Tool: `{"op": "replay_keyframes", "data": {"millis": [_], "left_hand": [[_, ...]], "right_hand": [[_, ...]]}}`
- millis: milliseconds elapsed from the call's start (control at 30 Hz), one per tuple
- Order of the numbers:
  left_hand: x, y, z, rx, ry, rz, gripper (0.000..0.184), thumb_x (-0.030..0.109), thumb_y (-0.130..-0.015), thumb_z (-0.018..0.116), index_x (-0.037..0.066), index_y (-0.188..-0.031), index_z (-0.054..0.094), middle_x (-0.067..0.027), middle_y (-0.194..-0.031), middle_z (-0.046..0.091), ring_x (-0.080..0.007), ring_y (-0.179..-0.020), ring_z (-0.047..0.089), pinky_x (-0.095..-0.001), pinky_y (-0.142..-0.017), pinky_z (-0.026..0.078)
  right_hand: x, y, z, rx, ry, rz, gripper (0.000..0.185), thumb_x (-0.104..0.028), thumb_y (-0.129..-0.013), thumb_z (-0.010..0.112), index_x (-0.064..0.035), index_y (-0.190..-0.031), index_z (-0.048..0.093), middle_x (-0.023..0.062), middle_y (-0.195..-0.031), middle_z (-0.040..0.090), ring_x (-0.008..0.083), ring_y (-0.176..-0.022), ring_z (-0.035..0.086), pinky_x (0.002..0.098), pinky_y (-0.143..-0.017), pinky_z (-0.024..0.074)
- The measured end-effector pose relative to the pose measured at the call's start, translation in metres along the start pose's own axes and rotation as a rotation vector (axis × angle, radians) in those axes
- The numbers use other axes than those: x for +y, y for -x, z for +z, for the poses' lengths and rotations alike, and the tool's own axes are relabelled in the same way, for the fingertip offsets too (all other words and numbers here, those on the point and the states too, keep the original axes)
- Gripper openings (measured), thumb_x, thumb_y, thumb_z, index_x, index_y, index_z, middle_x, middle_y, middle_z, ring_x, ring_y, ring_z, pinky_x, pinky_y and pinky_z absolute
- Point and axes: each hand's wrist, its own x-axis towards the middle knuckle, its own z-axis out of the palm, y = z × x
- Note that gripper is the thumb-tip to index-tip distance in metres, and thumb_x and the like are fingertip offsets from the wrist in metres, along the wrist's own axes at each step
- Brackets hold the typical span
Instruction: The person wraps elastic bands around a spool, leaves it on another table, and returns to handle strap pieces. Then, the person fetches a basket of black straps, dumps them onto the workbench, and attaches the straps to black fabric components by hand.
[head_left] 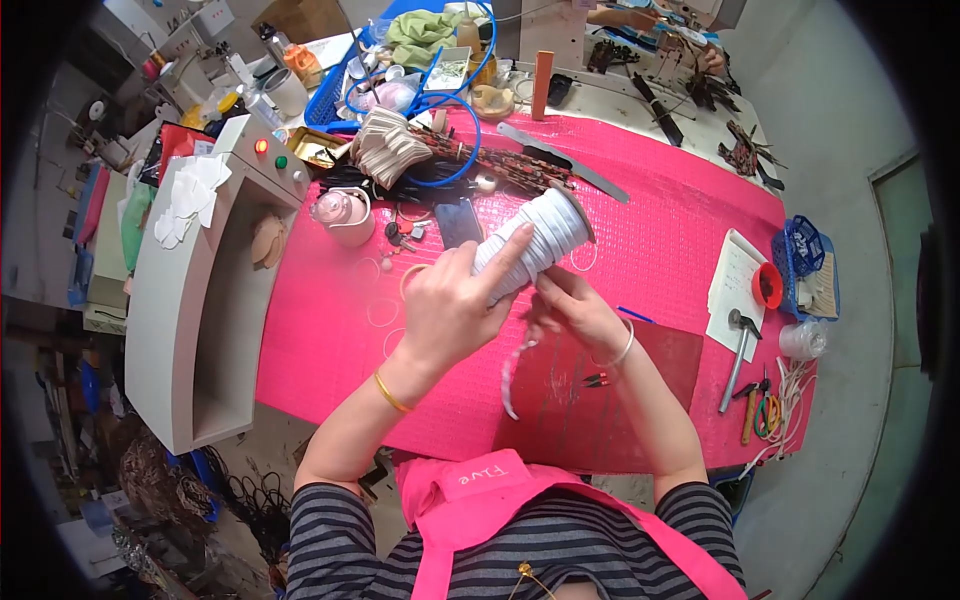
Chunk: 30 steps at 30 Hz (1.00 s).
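Note:
My left hand [452, 308] grips a spool of white ribbon [535, 240], tilted above the pink table, with the index finger stretched along the windings. A brown end disc shows at the spool's upper right. Just below the spool, my right hand [575, 310] has its fingers pinched together on the ribbon's loose length. From there the pale ribbon end [511, 380] hangs down over the edge of a dark red mat [620, 420]. A dark flat phone-like slab [458, 224] lies behind my left hand.
A pink cup [345, 215] and a grey box with buttons [165, 330] stand left. At the back lie a long blade [590, 178] and bundled patterned sticks [500, 165]. A hammer [740, 360], paper [732, 290] and blue basket [805, 265] sit right. Another person's hand [712, 60] is far back.

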Motion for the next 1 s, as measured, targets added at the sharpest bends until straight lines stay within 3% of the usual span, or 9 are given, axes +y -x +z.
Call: {"op": "replay_keyframes", "data": {"millis": [100,200,367,467,533,667,800,933,1000], "left_hand": [[-0.008,0.004,-0.013,-0.091,0.063,-0.065,0.070,0.016,-0.063,0.070,0.017,-0.127,0.043,-0.0070,-0.077,0.056,-0.0213,-0.063,0.058,-0.0312,-0.055,0.048],[-0.021,0.008,-0.015,-0.244,1.181,-0.655,0.073,0.014,-0.067,0.069,0.006,-0.130,0.035,-0.0079,-0.080,0.057,-0.0195,-0.071,0.060,-0.0311,-0.062,0.050],[-0.027,0.019,-0.019,-0.482,1.964,-0.784,0.072,0.021,-0.068,0.068,0.000,-0.121,0.024,-0.0143,-0.106,0.047,-0.0177,-0.089,0.056,-0.0275,-0.075,0.047],[-0.010,0.030,-0.011,-0.689,1.992,-0.762,0.071,0.022,-0.067,0.069,0.001,-0.119,0.025,-0.0134,-0.102,0.049,-0.0164,-0.089,0.055,-0.0265,-0.074,0.046],[-0.011,0.037,-0.006,-0.834,1.634,-0.590,0.069,0.029,-0.066,0.073,0.004,-0.113,0.028,-0.0124,-0.096,0.054,-0.0158,-0.087,0.054,-0.0286,-0.070,0.044],[-0.010,0.034,-0.021,-0.894,1.042,-0.581,0.076,0.023,-0.064,0.071,0.004,-0.122,0.026,-0.0150,-0.085,0.060,-0.0210,-0.071,0.062,-0.0357,-0.066,0.049],[0.001,0.029,-0.026,-0.809,0.505,-0.283,0.062,0.024,-0.065,0.067,0.011,-0.119,0.040,-0.0177,-0.080,0.062,-0.0278,-0.061,0.062,-0.0389,-0.061,0.050],[0.004,0.044,-0.019,-0.475,0.161,-0.275,0.068,0.024,-0.062,0.068,0.024,-0.125,0.042,-0.0134,-0.068,0.058,-0.0296,-0.058,0.059,-0.0413,-0.053,0.047],[0.000,0.048,-0.013,-0.308,0.067,-0.243,0.071,0.020,-0.062,0.068,0.025,-0.127,0.041,-0.0109,-0.066,0.053,-0.0281,-0.057,0.057,-0.0385,-0.050,0.046]], "right_hand": [[0.008,0.017,0.007,0.035,-0.118,0.023,0.027,-0.024,-0.091,0.044,0.0008,-0.084,0.053,0.0013,-0.053,0.044,0.0087,-0.042,0.037,0.0235,-0.048,0.0368],[0.007,0.039,0.019,0.171,-0.165,-0.058,0.025,-0.020,-0.091,0.044,0.0018,-0.080,0.053,0.0010,-0.054,0.044,0.0080,-0.042,0.037,0.0219,-0.045,0.0347],[0.060,0.036,-0.002,0.063,-0.047,-0.042,0.021,-0.015,-0.089,0.046,0.0003,-0.076,0.051,0.0030,-0.057,0.049,0.0082,-0.048,0.042,0.0217,-0.046,0.0348],[0.053,0.002,-0.021,0.007,0.262,0.016,0.015,-0.015,-0.084,0.051,-0.0010,-0.082,0.058,0.0039,-0.066,0.057,0.0122,-0.060,0.053,0.0254,-0.059,0.0424],[0.002,-0.025,-0.028,-0.100,0.274,0.156,0.014,-0.014,-0.079,0.056,-0.0025,-0.078,0.064,0.0018,-0.075,0.062,0.0129,-0.069,0.058,0.0279,-0.070,0.0454],[-0.070,-0.041,-0.012,-0.397,1.189,-0.489,0.006,-0.013,-0.072,0.062,-0.0065,-0.073,0.060,0.0067,-0.065,0.057,0.0203,-0.058,0.056,0.0302,-0.052,0.0436],[-0.090,-0.013,0.032,-0.462,1.466,-0.528,0.004,-0.011,-0.071,0.057,-0.0083,-0.073,0.057,0.0071,-0.068,0.055,0.0246,-0.061,0.058,0.0345,-0.054,0.0464],[-0.073,0.041,0.054,-0.094,1.570,-0.447,0.020,-0.010,-0.075,0.055,-0.0081,-0.094,0.053,0.0079,-0.075,0.057,0.0257,-0.064,0.060,0.0347,-0.052,0.0471],[-0.036,0.054,0.044,0.152,1.149,-0.160,0.020,-0.009,-0.085,0.049,-0.0055,-0.105,0.051,0.0113,-0.079,0.062,0.0214,-0.062,0.062,0.0267,-0.049,0.0462]]}}
